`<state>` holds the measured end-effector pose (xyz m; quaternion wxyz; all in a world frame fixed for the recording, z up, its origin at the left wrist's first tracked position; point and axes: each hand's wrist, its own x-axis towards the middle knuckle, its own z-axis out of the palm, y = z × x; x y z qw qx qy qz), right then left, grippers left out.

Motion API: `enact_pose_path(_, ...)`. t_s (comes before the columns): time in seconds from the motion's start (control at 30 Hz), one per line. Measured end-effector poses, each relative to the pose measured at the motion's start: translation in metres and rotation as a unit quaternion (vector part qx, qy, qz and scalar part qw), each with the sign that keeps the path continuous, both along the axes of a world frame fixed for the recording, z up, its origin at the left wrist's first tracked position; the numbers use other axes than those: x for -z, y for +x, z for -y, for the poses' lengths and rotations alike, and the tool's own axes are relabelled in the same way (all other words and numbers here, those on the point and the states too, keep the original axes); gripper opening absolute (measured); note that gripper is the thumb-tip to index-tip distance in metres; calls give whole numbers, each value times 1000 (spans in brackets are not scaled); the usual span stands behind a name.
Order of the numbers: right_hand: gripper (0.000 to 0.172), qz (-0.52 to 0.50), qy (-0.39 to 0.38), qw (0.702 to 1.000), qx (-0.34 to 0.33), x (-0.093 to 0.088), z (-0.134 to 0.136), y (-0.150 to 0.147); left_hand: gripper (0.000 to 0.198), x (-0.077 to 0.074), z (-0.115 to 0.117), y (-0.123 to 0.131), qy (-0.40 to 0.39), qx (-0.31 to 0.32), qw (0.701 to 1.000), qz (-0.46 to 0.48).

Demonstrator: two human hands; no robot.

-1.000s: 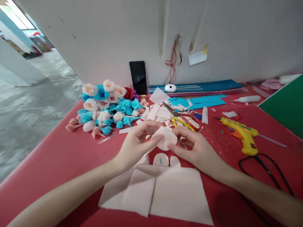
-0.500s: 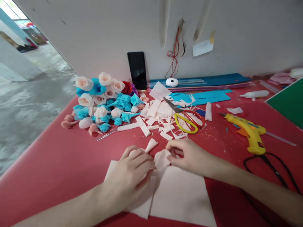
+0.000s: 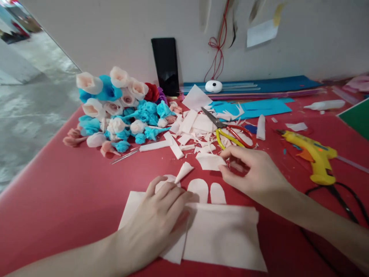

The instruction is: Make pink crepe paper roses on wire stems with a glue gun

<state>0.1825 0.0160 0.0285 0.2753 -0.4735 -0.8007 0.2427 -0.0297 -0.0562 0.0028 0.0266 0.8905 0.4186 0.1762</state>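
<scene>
My right hand [image 3: 248,169] pinches a small pale pink piece of crepe paper [image 3: 210,161] between thumb and fingertips, just in front of the scissors [image 3: 238,134]. Palm down, my left hand [image 3: 165,209] lies over two overlapping pale pink sheets [image 3: 221,238], its fingers stretched forward and slightly bent. Beyond those fingertips a small rolled paper cone [image 3: 184,171] touches a rounded petal cut-out, partly hidden by my hand. Two more paper petals, a wide one [image 3: 198,190] and a narrow one [image 3: 218,193], stick out past the sheet's top edge.
Blue, white and pink paper flowers [image 3: 115,111] are heaped at the back left. Paper scraps [image 3: 190,130] cover the middle. A yellow glue gun [image 3: 317,157] with a black cord lies at the right. Against the wall leans a black phone [image 3: 165,65], near a white earbud case [image 3: 213,86].
My right hand has moved right and away from the sheets, carrying the small paper piece. The petals near the sheet's top edge now show. My left hand stays over the sheets. The view has shifted.
</scene>
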Motion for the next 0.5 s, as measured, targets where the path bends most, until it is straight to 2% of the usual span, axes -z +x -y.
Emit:
enact_pose_path(0.1,8,-38,-72,996,-18,-3,-3,2,12,1,1,-2,-4,26,1000,15)
enact_pose_path(0.23,8,-42,-154,986,-47,3,-7,4,8,6,5,-6,28,61,998,16)
enact_pose_path(0.5,13,-26,-234,970,-65,13,-9,4,11,5,5,-8,41,94,994,38)
